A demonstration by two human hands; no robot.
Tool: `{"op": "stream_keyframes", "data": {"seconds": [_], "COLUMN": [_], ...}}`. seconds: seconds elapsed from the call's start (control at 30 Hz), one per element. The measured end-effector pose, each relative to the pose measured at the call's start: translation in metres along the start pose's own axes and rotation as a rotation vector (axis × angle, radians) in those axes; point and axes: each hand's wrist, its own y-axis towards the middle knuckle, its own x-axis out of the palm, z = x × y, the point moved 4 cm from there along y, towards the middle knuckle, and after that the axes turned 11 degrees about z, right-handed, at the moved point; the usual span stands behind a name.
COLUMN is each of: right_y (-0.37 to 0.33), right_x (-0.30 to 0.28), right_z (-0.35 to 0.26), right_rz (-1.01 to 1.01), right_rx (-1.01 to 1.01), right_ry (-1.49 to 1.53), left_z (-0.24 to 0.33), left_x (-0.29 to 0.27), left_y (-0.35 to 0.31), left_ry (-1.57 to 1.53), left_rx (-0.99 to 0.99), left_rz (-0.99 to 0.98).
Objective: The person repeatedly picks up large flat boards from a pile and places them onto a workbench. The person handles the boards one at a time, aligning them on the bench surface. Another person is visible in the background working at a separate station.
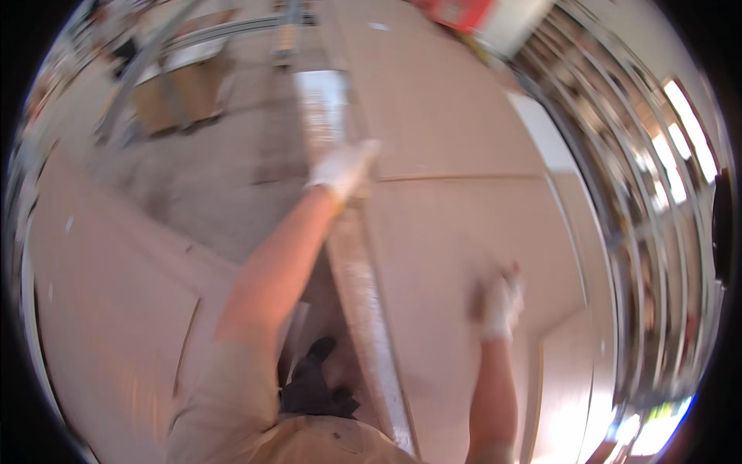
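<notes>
My left hand [344,167], in a white glove, reaches forward over the near-left edge of a stack of large brown cardboard sheets [464,224]. It points toward the right across that edge; blur hides whether its fingers grip anything. Along the stack's left side runs a long, pale, shiny strip [359,286], worn brown in places. Farther right, my right hand [502,303], also gloved in white, is over the cardboard surface with a dark shadow beside it. Its fingers are smeared by motion, and I cannot tell whether it touches the sheet.
Another large cardboard sheet [116,286] lies at the left. A brown carton [182,94] stands by a metal frame [147,66] at the far left. Tall shelving [618,155] lines the right side, and a red object [456,11] is at the back.
</notes>
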Motion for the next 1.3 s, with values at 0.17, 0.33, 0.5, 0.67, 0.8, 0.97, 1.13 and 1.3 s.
{"op": "stream_keyframes", "data": {"seconds": [0.17, 0.33, 0.5, 0.67, 0.8, 0.97, 1.13, 1.3], "right_y": [0.02, 0.017, 0.035, 0.008, 0.026, 0.062, 0.186, 0.281], "right_x": [0.091, 0.094, 0.043, -0.003, 0.0, -0.013, -0.065, -0.069], "right_z": [-0.038, -0.053, -0.034, -0.02, -0.012, 0.019, 0.005, -0.055], "right_rz": [0.14, 0.174, 0.12, 0.242, 0.056, -0.307, 0.063, 0.244], "right_rx": [-0.086, 0.089, 0.381, 0.603, 0.509, 0.325, -0.545, -0.925], "right_ry": [-0.071, 0.199, 0.667, 0.913, 0.854, 0.567, -0.247, -0.809], "left_z": [-0.021, -0.002, -0.024, -0.034, -0.046, -0.058, -0.003, -0.027], "left_x": [0.001, 0.011, 0.024, 0.037, 0.035, 0.043, 0.021, 0.035], "left_y": [-0.034, -0.107, -0.156, -0.206, -0.212, -0.193, -0.247, -0.253], "left_ry": [0.011, 0.012, -0.048, -0.045, -0.099, 0.571, 0.449, 0.373], "left_rx": [-0.135, -0.226, -0.199, -0.29, -0.277, 0.133, 0.023, -0.043], "left_rz": [0.093, -0.004, -0.07, -0.142, -0.223, -0.161, -0.116, 0.078]}}
